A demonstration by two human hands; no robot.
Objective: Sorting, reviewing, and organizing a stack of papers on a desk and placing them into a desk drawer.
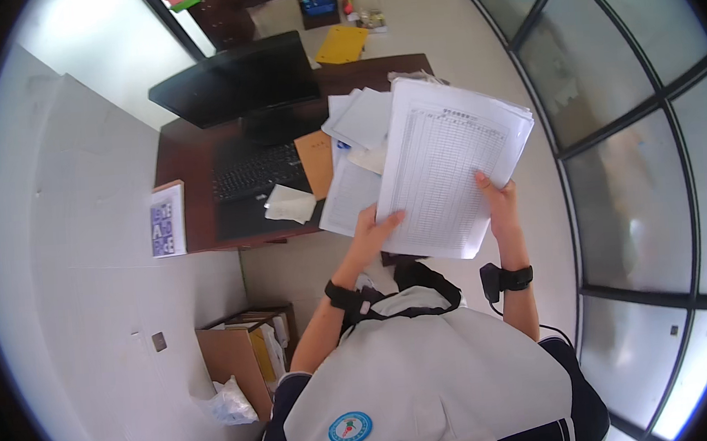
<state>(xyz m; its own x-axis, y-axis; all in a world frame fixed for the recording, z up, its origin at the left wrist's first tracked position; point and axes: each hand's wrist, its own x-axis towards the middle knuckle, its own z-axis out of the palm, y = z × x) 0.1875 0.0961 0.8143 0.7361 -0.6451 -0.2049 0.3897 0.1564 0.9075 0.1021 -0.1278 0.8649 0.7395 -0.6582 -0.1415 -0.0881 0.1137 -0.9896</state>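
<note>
Between both hands I hold a thick stack of white papers [440, 173], tilted, with a printed table on its top sheet. My left hand [373, 231] grips the lower left edge, thumb on top and fingers underneath. At the right edge my right hand [499, 202] grips the stack the same way, its fingers hidden below. Beneath and left of the stack lie loose sheets [350, 196] on the dark brown desk [181, 163]. A brown envelope [314, 164] and a crumpled pale paper [290, 204] rest beside them.
A black monitor [237, 77] and a keyboard [258, 171] stand on the desk's left half. A framed sign [167, 221] leans at its left end. Below is a cardboard box [232, 364] of papers with a plastic bag [233, 403]. A glass partition [620, 161] runs along the right.
</note>
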